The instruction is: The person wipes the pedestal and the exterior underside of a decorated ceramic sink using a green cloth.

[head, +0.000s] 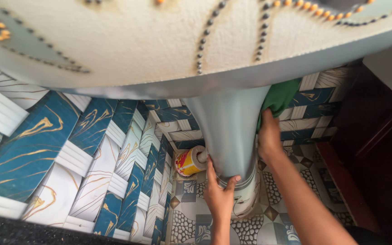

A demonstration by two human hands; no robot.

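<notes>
A grey pedestal (230, 131) runs down from a wide cream basin (159, 45) studded with beads to the patterned floor. My left hand (219, 190) lies flat against the pedestal's lower front, fingers spread, holding nothing. My right hand (268, 138) presses a green cloth (278, 97) against the pedestal's right side, higher up.
A yellow and red can (189, 161) lies on its side on the floor, left of the pedestal base. Blue, white and gold wall tiles (91, 149) fill the left. A dark red wooden surface (377, 149) stands at the right, beyond the patterned floor tiles (291, 181).
</notes>
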